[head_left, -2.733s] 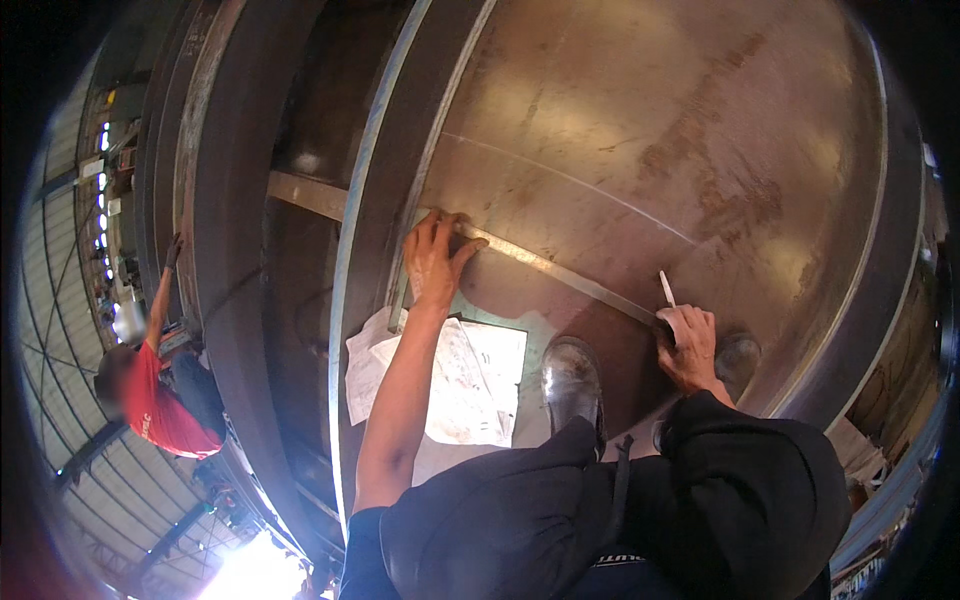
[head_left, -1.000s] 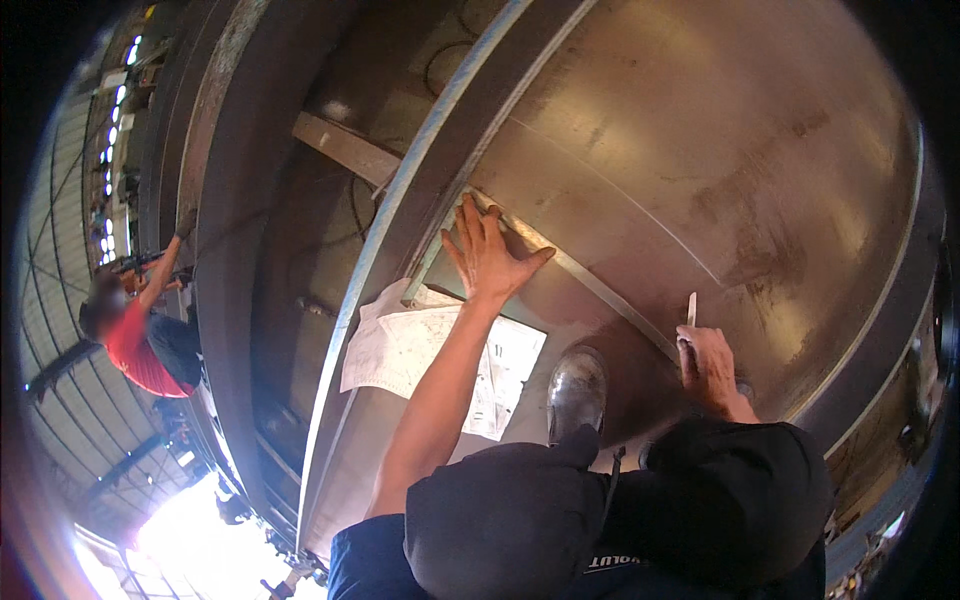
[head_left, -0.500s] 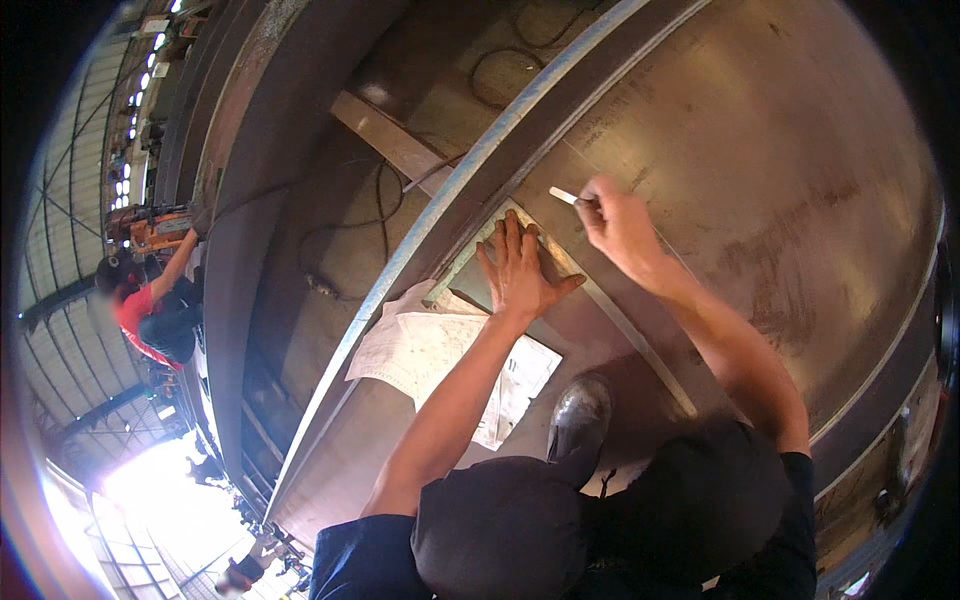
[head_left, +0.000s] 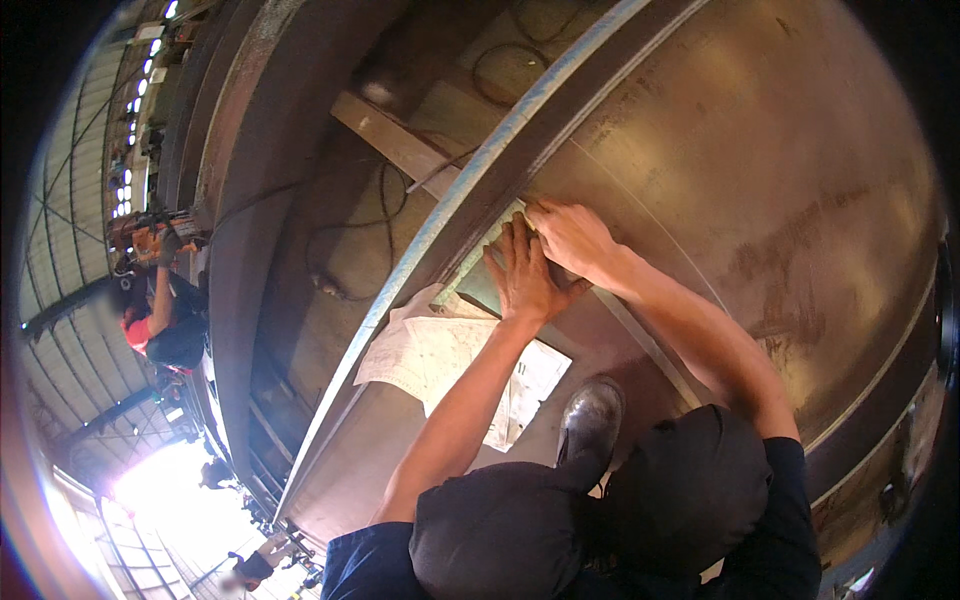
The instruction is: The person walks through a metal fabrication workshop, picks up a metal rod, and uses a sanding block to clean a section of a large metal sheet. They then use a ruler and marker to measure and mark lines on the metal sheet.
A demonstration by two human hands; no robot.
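Note:
My left hand [head_left: 527, 280] lies spread on a flat L-shaped steel square [head_left: 648, 342]. One arm of the square runs along the beam's raised flange [head_left: 440, 215], and the other crosses the brown steel plate [head_left: 790, 130]. Closed in a pinch, my right hand [head_left: 572, 236] rests at the square's corner, close beside the left fingertips. The white marking chalk in it is mostly hidden by the fingers. A thin pale line [head_left: 652, 212] curves over the plate to the right of my hands.
Creased paper sheets [head_left: 430, 352] lie under my left forearm. My dark boot [head_left: 592, 415] stands on the plate. Beyond the flange are a loose cable [head_left: 385, 215] and a metal bar [head_left: 395, 140]. A person in red [head_left: 150, 325] works at far left.
My right hand has moved left and down onto the square's corner, bringing the chalk from above the plate to beside my left hand. My left hand stays on the square.

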